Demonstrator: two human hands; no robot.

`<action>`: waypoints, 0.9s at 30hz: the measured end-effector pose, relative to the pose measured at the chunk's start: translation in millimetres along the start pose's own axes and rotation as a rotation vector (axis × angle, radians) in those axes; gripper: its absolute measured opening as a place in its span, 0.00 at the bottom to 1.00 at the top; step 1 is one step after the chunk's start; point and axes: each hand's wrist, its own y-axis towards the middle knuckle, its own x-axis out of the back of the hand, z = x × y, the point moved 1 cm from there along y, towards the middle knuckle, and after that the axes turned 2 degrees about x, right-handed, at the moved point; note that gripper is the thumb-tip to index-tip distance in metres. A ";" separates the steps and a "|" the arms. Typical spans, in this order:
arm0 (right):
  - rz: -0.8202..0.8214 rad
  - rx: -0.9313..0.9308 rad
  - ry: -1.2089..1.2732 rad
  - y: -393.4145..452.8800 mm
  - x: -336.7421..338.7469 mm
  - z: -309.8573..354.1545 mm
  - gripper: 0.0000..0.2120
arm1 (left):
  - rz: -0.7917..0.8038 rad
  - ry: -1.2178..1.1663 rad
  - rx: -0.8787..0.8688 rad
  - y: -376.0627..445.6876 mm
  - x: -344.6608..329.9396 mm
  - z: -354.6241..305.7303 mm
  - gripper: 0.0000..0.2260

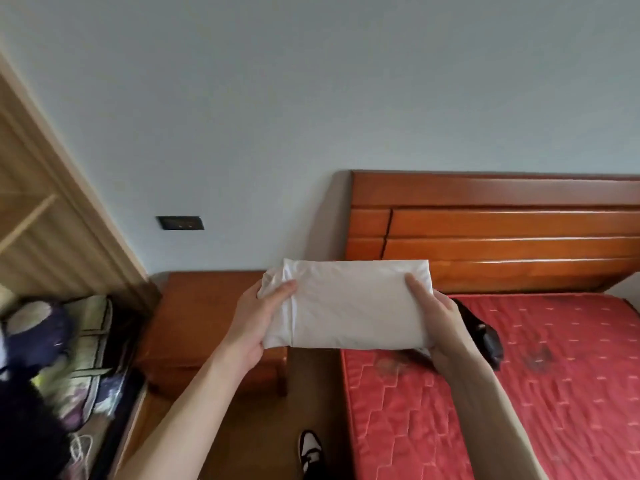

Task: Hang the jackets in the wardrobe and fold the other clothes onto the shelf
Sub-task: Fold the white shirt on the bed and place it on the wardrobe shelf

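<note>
- Folded white garment [349, 306]: compact rectangular bundle, held up in the air between both hands, long side roughly level. It sits in front of the gap between nightstand and bed, not resting on anything.
- Left hand [258, 322]: grips the bundle's left end, thumb curled over the top face, remaining fingers underneath and hidden by the cloth.
- Right hand [441, 323]: grips the right end the same way, thumb on top near the upper right corner, palm wrapped round the edge, other fingers out of sight below.
- Both forearms bare, reaching up from the bottom of the view.
- Dark item [485, 336] lies on the mattress just behind the right hand; partly covered, can't tell what it is.
- Red quilted mattress [554, 393], bare, with dark stains; fills the lower right.
- Wooden headboard [502, 233], reddish brown, against the pale wall behind the bundle.
- Wooden nightstand [194, 313], same tone, below and left of the bundle, beside the bed.
- Dark wall socket plate [180, 223] above the nightstand.
- Light wood wardrobe [38, 216] at the left edge, open, one shelf board visible inside.
- Pile of dark and patterned clothes [69, 348] at lower left by the wardrobe, blurred.
- Black and white shoe [311, 452] on the wooden floor at bottom centre.
</note>
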 end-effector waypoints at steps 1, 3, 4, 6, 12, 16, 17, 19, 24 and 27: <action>0.036 0.002 -0.001 12.2 -14.6 4.6 0.19 | -0.034 -0.017 -0.009 8.0 8.8 -6.3 0.14; 0.099 0.010 -0.014 37.3 -43.2 14.4 0.19 | -0.095 -0.048 -0.022 24.8 23.9 -20.3 0.16; 0.127 0.013 -0.022 49.8 -56.3 19.1 0.19 | -0.121 -0.059 -0.028 33.2 30.3 -27.5 0.17; 0.178 0.009 -0.023 74.8 -82.6 29.4 0.19 | -0.181 -0.078 -0.048 47.6 40.5 -40.9 0.18; 0.370 0.001 -0.072 150.3 -170.7 55.1 0.19 | -0.397 -0.150 -0.125 69.2 77.5 -79.1 0.15; 0.526 0.002 -0.150 171.9 -240.7 64.6 0.20 | -0.569 -0.215 -0.167 59.9 111.1 -96.2 0.13; 0.570 0.003 -0.160 173.5 -257.2 65.8 0.20 | -0.608 -0.233 -0.174 58.3 121.0 -98.7 0.12; 0.639 0.004 -0.190 174.5 -290.0 67.0 0.20 | -0.681 -0.256 -0.184 56.6 140.9 -103.3 0.12; 0.781 0.027 -0.257 161.5 -374.1 64.4 0.18 | -0.860 -0.353 -0.208 45.2 196.7 -106.2 0.14; 0.876 0.037 -0.253 145.7 -426.4 55.8 0.19 | -0.935 -0.400 -0.218 30.5 233.2 -104.5 0.13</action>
